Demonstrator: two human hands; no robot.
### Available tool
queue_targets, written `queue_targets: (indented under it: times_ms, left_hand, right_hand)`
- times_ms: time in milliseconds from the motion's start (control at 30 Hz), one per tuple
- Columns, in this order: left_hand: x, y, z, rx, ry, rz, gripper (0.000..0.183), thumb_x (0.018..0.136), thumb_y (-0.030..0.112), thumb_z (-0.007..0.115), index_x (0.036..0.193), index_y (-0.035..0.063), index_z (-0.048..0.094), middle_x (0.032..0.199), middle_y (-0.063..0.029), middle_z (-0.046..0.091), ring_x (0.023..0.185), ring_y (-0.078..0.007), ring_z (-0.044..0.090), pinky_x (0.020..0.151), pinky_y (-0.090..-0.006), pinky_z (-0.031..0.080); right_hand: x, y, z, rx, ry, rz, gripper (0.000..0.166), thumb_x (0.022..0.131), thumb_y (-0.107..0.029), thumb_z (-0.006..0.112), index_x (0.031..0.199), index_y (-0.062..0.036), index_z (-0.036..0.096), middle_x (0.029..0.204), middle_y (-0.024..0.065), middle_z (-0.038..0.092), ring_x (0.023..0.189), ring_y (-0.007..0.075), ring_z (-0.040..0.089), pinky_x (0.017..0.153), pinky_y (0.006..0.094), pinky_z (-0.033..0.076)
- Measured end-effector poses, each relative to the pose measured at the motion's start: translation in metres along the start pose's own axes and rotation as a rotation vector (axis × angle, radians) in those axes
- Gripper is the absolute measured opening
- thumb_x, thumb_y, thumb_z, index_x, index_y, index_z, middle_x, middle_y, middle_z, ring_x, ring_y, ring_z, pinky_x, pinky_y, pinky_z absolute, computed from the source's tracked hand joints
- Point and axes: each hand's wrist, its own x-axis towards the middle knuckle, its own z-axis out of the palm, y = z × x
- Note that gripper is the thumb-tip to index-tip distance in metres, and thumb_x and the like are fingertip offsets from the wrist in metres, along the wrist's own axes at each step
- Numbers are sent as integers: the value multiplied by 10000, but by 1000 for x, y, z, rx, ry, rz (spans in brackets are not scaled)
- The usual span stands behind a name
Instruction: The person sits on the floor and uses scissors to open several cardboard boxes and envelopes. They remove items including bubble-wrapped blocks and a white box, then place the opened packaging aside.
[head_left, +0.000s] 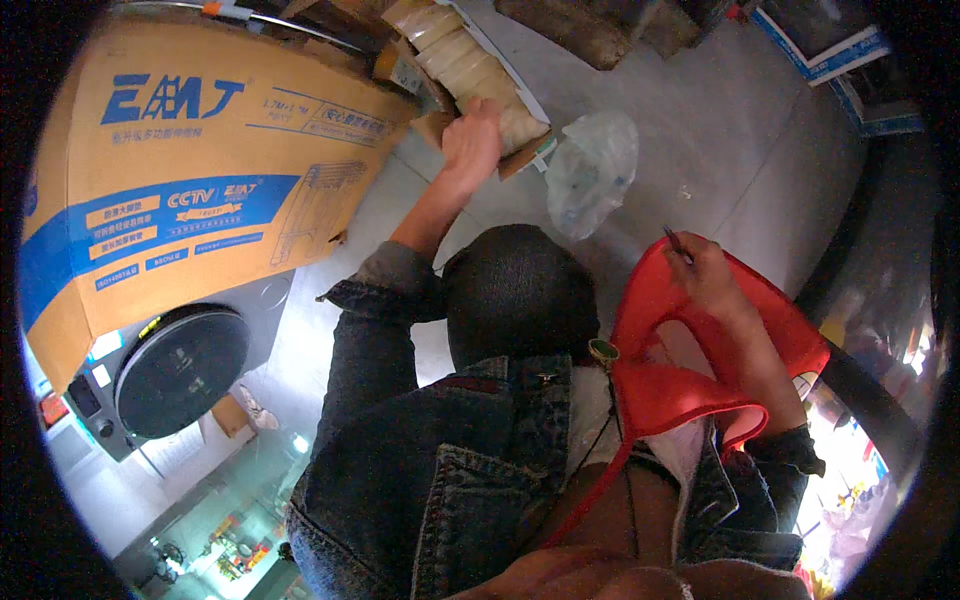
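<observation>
My left hand (472, 142) reaches into a narrow open carton (534, 112) on the floor. Its bent fingers rest on a row of pale packs (469, 64) in clear wrap; the fingertips are partly hidden, so a grip cannot be made out. In my right hand (705, 274) is a slim dark pen-like object (670, 238), its tip jutting past the fingers. Under that forearm hangs a bright red apron (645, 300), bunched and folded over. A crumpled clear plastic bag (592, 172) lies on the floor between the carton and my right hand.
A large printed cardboard box (202, 157) stands at the left. Beneath it sits a grey appliance with a round black plate (184, 371), near a glass surface (255, 487). A dark rounded leathery form (521, 300) is before me. Blue-and-white cartons (832, 64) stand at the upper right.
</observation>
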Motion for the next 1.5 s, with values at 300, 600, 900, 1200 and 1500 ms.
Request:
queue_targets:
  times_ms: [300, 600, 900, 1200, 1500]
  left_hand:
    - [24, -17, -2, -169, 152, -252, 179, 858, 201, 475, 921, 39, 516, 868, -167, 592, 764, -362, 586, 659, -459, 449]
    - [11, -8, 0, -2, 52, 116, 328, 829, 360, 544, 934, 54, 490, 908, -166, 572, 741, -363, 603, 580, -461, 479]
    - [31, -7, 2, 149, -62, 27, 198, 842, 231, 500, 908, 49, 545, 838, -173, 618, 752, -368, 617, 633, -459, 487]
    - [29, -17, -4, -110, -181, 68, 334, 812, 364, 575, 912, 45, 575, 837, -164, 637, 811, -354, 605, 697, -437, 468]
    - [56, -58, 6, -288, -139, 110, 328, 843, 327, 539, 876, 7, 602, 840, -218, 614, 797, -353, 583, 699, -409, 445]
  right_hand:
    - [-1, -14, -4, -104, -42, 26, 189, 837, -132, 524, 947, 16, 564, 808, 234, 580, 718, 392, 560, 621, 432, 440]
    - [0, -10, 3, -136, -89, 33, 159, 838, -118, 509, 938, 3, 535, 789, 215, 552, 730, 352, 537, 652, 424, 434]
    - [-4, -17, 2, -162, -95, 41, 189, 818, -126, 521, 959, -9, 567, 847, 228, 591, 814, 403, 570, 706, 456, 458]
    - [-8, -14, 4, -220, -131, -14, 241, 812, -112, 516, 1035, -28, 552, 859, 223, 594, 806, 400, 573, 698, 461, 469]
    - [-10, -15, 5, -226, -115, -32, 323, 808, -120, 517, 1127, -69, 541, 865, 210, 599, 789, 392, 576, 685, 466, 472]
